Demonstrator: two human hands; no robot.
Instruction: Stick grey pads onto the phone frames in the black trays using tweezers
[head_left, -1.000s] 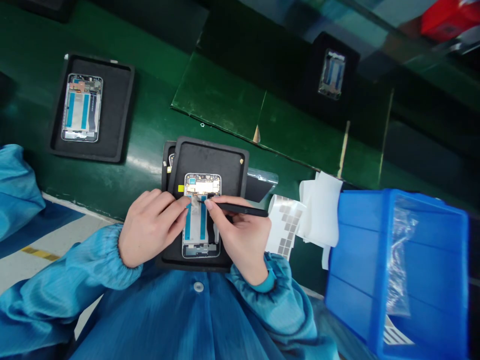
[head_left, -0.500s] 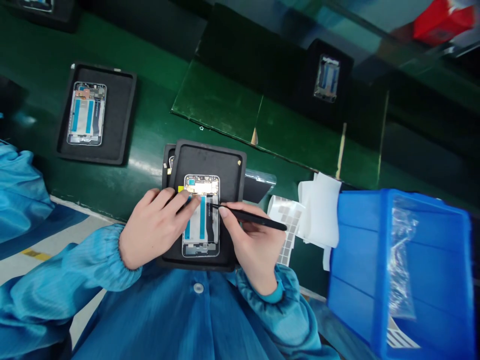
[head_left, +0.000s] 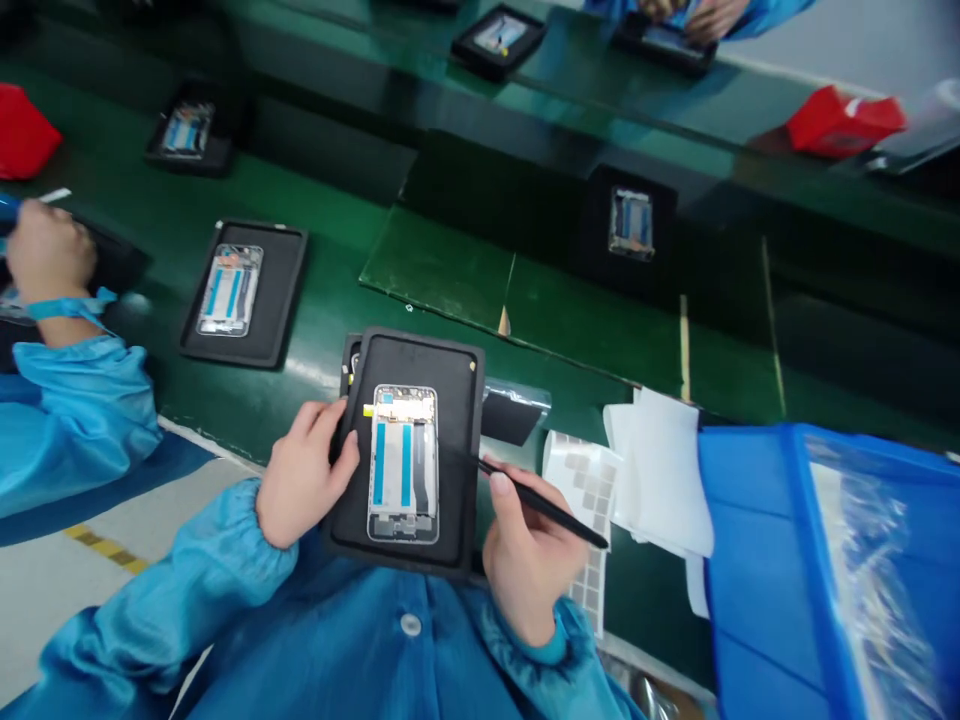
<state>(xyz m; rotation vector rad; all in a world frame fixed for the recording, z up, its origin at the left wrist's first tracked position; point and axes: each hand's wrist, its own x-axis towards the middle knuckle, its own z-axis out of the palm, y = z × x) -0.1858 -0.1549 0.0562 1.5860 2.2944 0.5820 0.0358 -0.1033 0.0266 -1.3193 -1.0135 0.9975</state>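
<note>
An opened phone (head_left: pixel 403 465) lies in a black tray (head_left: pixel 457 420), its circuit board and blue-striped battery area exposed. Under this tray sits a second one, showing only at the upper left. My left hand (head_left: pixel 304 475) grips the upper tray's left edge, thumb over the rim. Black tweezers (head_left: pixel 551 508) are pinched in my right hand (head_left: pixel 532 550), which is beside the tray's right edge. Their tip points left at the rim, apart from the phone. A yellow tab (head_left: pixel 368 410) sticks out at the phone's upper left.
To the right are a sticker sheet (head_left: pixel 600 480), white sheets (head_left: pixel 664 470), a dark flat piece (head_left: pixel 514 415) and a blue bin (head_left: pixel 757 560) with clear plastic. Another tray (head_left: pixel 281 300) with a phone stands left, near a co-worker's hand (head_left: pixel 52 250). More phones lie beyond.
My left hand has left the phone and moved to the tray's left edge. The tweezers have drawn back rightward off the phone. The view has tilted up, showing more of the far bench.
</note>
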